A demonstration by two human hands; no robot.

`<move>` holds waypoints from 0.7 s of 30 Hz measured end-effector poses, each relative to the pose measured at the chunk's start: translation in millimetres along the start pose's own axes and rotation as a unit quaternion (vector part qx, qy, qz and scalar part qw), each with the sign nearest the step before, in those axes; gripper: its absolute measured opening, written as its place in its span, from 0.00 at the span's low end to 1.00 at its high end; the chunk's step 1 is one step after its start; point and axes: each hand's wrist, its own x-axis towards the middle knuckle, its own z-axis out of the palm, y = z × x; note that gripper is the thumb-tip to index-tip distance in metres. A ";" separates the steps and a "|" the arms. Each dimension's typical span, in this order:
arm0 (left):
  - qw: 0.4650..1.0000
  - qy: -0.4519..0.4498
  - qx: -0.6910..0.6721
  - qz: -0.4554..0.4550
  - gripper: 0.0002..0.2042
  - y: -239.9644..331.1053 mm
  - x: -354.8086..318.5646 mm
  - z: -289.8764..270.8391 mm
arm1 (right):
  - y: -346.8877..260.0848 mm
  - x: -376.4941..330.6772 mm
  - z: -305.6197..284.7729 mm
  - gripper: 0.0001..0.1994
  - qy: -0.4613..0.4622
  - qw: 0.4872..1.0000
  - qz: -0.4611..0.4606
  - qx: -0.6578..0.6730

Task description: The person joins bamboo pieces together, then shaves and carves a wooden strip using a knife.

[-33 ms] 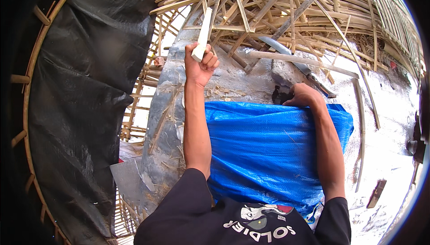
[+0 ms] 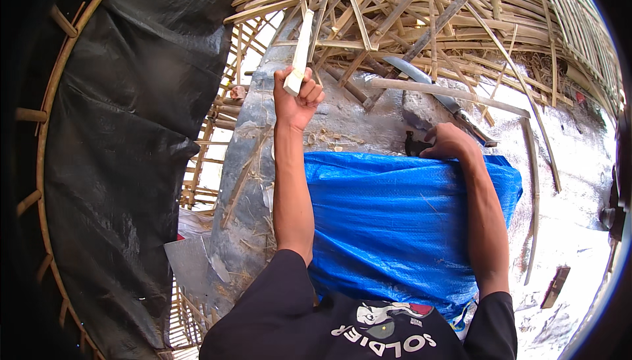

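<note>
Black plastic sheet on round bamboo frame, left; crinkly blue tarp over my lap. Bamboo strip heap ahead, mostly uncut, so work looks early. L grip closed round pale flat bamboo strip, upright. R grip touching dark object at tarp's top edge; closure can't tell. Curved blade lies just beyond.

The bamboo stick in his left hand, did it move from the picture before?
No. The bamboo stick sits in the left hand at the same spot against the bamboo pile.
</note>
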 end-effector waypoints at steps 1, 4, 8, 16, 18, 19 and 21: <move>1.000 -0.005 -0.011 0.011 0.19 1.4 -3.4 1.5 | -7.1 -3.5 -7.7 0.23 0.006 1.000 -0.003 0.000; 0.995 0.001 0.086 0.050 0.18 18.4 -21.5 3.3 | -38.5 -16.7 -43.9 0.16 0.075 0.976 -0.057 0.195; 0.975 0.021 0.200 0.100 0.16 23.3 -26.6 12.6 | -45.4 -53.2 -73.9 0.31 0.265 0.951 0.134 -0.085; 0.958 0.061 0.239 0.149 0.13 21.6 -34.3 42.0 | -2.7 -53.2 -69.8 0.30 0.120 0.977 0.173 0.031; 0.957 0.066 0.241 0.149 0.13 22.8 -40.3 43.4 | -19.0 -56.5 -71.6 0.30 0.153 0.976 0.150 0.029; 0.956 0.065 0.245 0.146 0.14 22.7 -44.0 44.9 | -29.3 -61.6 -75.6 0.29 0.124 0.975 0.158 0.091; 0.957 0.064 0.245 0.142 0.14 21.0 -48.9 48.2 | -44.8 -68.8 -78.2 0.28 0.093 0.970 0.168 0.151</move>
